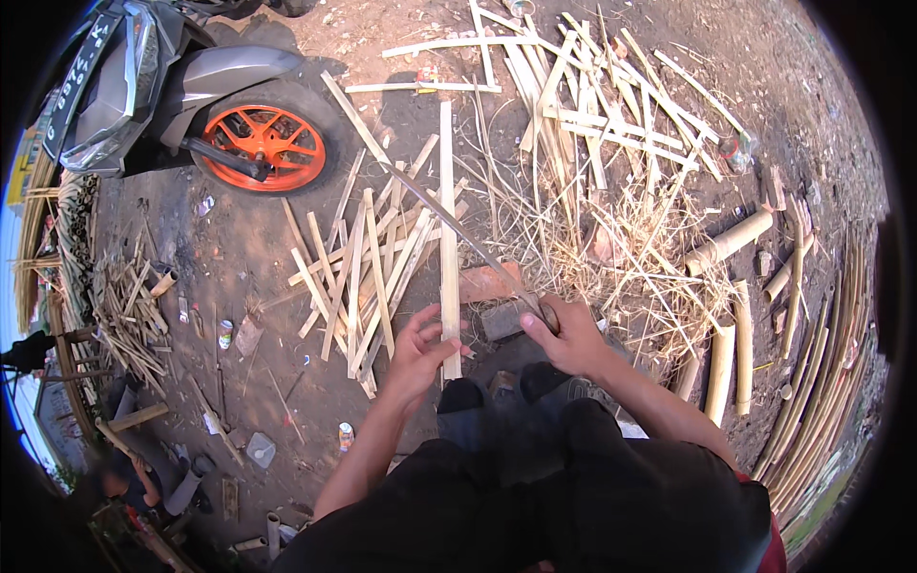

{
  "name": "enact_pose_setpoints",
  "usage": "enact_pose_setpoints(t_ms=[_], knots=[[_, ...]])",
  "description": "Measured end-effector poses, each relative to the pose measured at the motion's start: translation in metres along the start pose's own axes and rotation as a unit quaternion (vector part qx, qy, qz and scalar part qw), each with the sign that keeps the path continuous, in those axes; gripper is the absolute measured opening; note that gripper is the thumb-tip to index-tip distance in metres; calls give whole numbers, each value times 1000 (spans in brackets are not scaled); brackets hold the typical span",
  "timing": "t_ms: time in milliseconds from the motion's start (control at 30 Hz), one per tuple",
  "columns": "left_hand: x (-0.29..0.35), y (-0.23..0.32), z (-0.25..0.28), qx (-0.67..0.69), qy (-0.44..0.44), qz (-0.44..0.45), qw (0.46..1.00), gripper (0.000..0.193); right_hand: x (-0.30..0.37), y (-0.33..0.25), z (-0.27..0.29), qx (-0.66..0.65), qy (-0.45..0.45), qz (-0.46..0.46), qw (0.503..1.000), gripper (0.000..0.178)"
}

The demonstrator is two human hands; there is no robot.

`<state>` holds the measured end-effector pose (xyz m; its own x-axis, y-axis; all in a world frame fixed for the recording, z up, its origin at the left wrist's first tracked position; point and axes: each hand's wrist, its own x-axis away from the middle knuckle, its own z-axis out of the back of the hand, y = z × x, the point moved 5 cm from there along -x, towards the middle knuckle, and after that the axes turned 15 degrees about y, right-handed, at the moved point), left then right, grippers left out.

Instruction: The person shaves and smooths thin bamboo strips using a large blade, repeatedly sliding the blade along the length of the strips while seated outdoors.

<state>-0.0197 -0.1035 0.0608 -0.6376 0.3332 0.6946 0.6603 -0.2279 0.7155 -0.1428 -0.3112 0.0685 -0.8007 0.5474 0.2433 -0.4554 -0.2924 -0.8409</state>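
Observation:
A long, pale bamboo strip (448,267) stretches away from me, its near end between the thumb and fingers of my left hand (418,355). My right hand (565,336) is closed around the handle of a long knife (487,255). The thin blade points to the far left and crosses the strip partway along its length; whether the edge touches it I cannot tell. Beneath and to the left of the strip lies a loose pile of split bamboo slats (373,267). A reddish brick (490,283) and a grey block (503,321) rest on the ground below the blade.
Far left stands a motorbike with an orange front wheel (265,145). More slats (611,105) and tangled shavings (640,258) cover the far right. Bamboo tubes (721,372) and long poles (812,411) lie on the right. Another person (143,482) sits at lower left.

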Motion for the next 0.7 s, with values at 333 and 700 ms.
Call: enact_pose_setpoints(t_ms=[333, 700], knots=[[13, -51, 2, -54, -41, 95, 993, 37, 22, -19, -41, 169, -56, 184, 967, 52], [25, -42, -21, -83, -75, 69, 991, 27, 26, -15, -34, 185, -48, 233, 954, 56]])
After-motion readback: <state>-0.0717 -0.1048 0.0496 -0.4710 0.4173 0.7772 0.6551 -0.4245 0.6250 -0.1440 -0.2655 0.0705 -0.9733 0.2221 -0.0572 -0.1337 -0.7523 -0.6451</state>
